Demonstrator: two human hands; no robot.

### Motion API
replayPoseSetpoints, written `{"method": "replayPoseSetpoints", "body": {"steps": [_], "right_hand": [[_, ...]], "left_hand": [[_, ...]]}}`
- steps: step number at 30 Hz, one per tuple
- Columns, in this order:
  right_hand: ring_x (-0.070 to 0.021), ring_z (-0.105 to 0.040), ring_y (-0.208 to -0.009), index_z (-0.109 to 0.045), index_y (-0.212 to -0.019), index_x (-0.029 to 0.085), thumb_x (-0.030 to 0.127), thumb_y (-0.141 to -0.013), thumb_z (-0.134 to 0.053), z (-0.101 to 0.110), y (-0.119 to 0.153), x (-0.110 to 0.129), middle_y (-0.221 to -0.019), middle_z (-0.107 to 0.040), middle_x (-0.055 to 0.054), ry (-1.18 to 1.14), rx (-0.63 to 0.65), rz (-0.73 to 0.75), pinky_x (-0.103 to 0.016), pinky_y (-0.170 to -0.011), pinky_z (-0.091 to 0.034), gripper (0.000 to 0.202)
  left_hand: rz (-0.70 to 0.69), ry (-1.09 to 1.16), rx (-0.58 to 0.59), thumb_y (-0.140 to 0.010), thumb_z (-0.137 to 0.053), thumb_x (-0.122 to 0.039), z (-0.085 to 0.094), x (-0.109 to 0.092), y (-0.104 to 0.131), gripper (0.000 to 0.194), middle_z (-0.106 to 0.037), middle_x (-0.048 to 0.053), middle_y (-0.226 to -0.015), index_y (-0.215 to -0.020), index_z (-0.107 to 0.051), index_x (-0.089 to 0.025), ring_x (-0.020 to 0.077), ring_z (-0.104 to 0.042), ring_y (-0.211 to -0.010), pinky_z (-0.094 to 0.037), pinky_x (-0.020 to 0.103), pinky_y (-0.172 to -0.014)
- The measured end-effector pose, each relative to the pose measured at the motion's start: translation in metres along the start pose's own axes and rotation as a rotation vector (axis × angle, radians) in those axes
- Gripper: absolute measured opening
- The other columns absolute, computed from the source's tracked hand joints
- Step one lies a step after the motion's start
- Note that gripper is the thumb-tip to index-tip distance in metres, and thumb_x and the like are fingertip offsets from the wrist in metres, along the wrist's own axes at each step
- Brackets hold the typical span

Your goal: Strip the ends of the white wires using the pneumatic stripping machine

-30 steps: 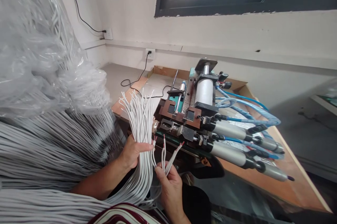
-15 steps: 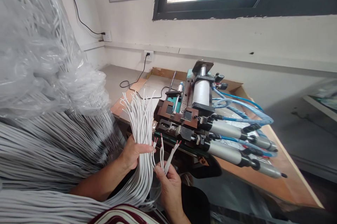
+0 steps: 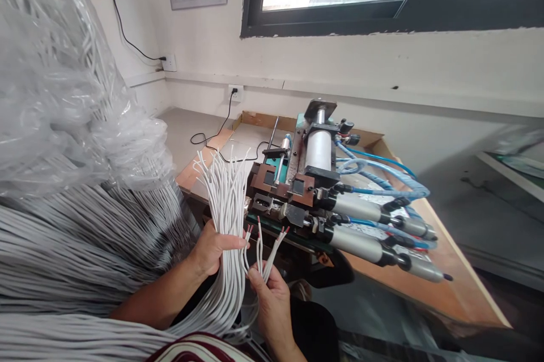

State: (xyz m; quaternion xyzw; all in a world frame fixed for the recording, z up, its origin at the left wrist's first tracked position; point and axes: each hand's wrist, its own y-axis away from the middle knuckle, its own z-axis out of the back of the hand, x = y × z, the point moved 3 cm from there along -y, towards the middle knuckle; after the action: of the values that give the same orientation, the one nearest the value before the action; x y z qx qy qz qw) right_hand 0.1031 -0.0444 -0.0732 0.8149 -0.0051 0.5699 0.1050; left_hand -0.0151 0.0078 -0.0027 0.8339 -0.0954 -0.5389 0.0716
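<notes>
Our left hand (image 3: 210,250) grips a thick, white-tipped bundle of cables (image 3: 229,203) near the machine (image 3: 318,149); our right hand (image 3: 272,297) pinches a few red-tipped cables (image 3: 274,254) beside it; few look done, most left.

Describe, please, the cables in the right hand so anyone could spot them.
In front of the machine is the right hand. It pinches a few pale cables, whose red tips set them apart from the white-ended bundle in the left hand.
</notes>
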Motion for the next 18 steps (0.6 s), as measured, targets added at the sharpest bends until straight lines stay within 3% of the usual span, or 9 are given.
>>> {"method": "replayPoseSetpoints", "body": {"steps": [12,15,18], "right_hand": [[-0.0121,-0.042,-0.053,-0.057,-0.066,0.018,0.036,-0.066,-0.065,0.006,-0.003,-0.002,-0.058,-0.049,0.003,0.002,-0.038,0.017,-0.025,-0.055,-0.036,0.02],[-0.0154,-0.049,-0.059,-0.061,-0.067,0.019,0.037,-0.064,-0.066,0.026,-0.006,0.012,-0.063,-0.057,-0.001,-0.005,-0.144,0.08,-0.029,-0.059,-0.04,0.019],[-0.0177,-0.052,-0.059,-0.06,-0.062,0.022,0.039,-0.063,-0.062,0.073,-0.013,0.035,-0.063,-0.058,-0.002,0.047,-0.353,0.188,-0.03,-0.054,-0.041,0.018]], "left_hand": [[-0.019,-0.018,0.01,-0.047,-0.068,-0.006,0.0,0.0,0.0,0.021,-0.063,0.002,-0.059,-0.067,-0.067,-0.011,0.0148,-0.054,-0.055,-0.045,0.028,-0.056],[-0.032,-0.016,-0.008,-0.046,-0.068,-0.005,0.0,-0.002,-0.001,0.024,-0.064,0.001,-0.061,-0.069,-0.068,-0.013,0.0152,-0.054,-0.057,-0.044,0.027,-0.055],[-0.025,-0.022,-0.027,-0.045,-0.068,-0.005,0.001,-0.005,-0.003,0.025,-0.065,0.002,-0.063,-0.068,-0.068,-0.013,0.0162,-0.055,-0.058,-0.045,0.028,-0.055]]}}
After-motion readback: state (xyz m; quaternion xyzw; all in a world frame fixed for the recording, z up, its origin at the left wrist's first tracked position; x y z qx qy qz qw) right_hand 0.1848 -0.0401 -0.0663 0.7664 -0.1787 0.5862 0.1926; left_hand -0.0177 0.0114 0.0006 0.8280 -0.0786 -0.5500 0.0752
